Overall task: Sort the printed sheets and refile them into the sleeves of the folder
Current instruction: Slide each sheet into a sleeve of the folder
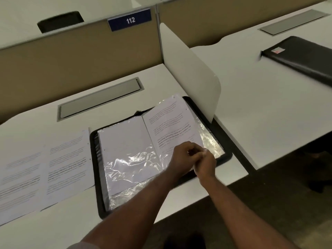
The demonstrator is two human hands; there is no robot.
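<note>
A black folder (223, 123) lies open on the white desk (36, 227), its clear plastic sleeves (133, 164) shining. A printed sheet (170, 123) rests on the right page, over a sleeve. My left hand (181, 157) and my right hand (206, 165) meet at the lower right corner of that page. Both pinch the sheet's bottom edge and the sleeve's edge there; the fingertips are too blurred to tell which hand holds which. On the left page a blank-looking sheet (124, 139) sits inside a sleeve. Loose printed sheets (46, 169) lie spread left of the folder.
A white divider panel (190, 69) stands just right of the folder. A grey cable hatch (100, 99) is set into the desk behind it. On the neighbouring desk lies a closed black folder (301, 56). A tan partition carries a blue sign reading 112 (130, 19).
</note>
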